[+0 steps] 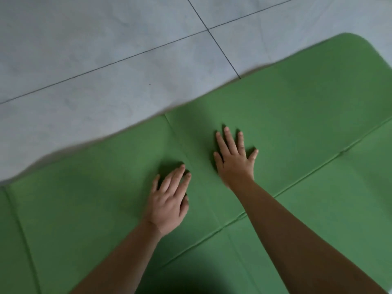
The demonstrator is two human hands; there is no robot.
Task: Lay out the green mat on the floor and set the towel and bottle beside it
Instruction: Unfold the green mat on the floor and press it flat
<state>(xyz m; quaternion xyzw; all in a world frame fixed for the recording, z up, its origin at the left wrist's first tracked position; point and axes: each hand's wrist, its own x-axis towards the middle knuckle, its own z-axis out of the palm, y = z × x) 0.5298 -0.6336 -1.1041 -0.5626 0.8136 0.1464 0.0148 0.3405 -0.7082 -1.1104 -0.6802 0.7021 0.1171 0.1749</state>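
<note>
Pale grey tiled floor (84, 49) w/ thin dark grout lines fills the top and left of the view; two grout lines cross near the top centre.

Flat green foam mat w/ fold creases (307, 98) lies opened out on the floor, covering the lower and right parts of the view. Its far edge runs on a slant from the left side up to a rounded corner at top right, w/ bare tile just beyond it. That edge looks a bit wavy, not dead straight; blur makes it hard to say if it lifts off the floor. One long crease runs lengthwise thru the mat from bottom centre to the right side. Short cross creases cut it, one near the mat's middle and one at far left. Dark shadow on the mat at the bottom centre.

Two bare forearms reach in from the bottom; the right one crosses the long crease.

Right hand (235, 162) lies palm down on the mat, fingers spread wide, just right of the middle cross crease.

Left hand (167, 206) is also palm down on the mat, nearer the person, fingers straight and close together, tips next to that same crease. Neither hand holds anything.
</note>
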